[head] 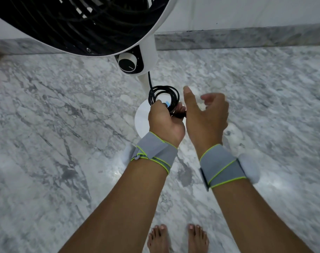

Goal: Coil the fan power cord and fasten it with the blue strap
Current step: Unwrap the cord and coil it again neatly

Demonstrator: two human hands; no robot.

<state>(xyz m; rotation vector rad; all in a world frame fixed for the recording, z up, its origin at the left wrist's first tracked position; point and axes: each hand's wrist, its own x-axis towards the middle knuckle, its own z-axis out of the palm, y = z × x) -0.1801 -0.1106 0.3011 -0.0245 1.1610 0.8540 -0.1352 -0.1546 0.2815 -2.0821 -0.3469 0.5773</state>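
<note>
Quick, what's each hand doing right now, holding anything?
Left hand: grips the coiled cord by the blue strap.
Right hand: open, fingers loosely curled, holding nothing.

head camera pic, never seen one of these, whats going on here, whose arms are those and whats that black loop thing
This is a single picture from a camera worn on a person's head, looking forward and down, so the two arms are the wearer's own. There is no robot. Both wrists wear grey bands with green edging, and bare feet show at the bottom.

The white thing at the top is a standing fan with a control dial, standing on a marble floor. The black loop is its power cord, already wound into a coil. The left hand grips that coil, and a bit of the blue strap peeks out by its fingers. The right hand is beside the coil, fingers loosely curled, apparently holding nothing.
</note>
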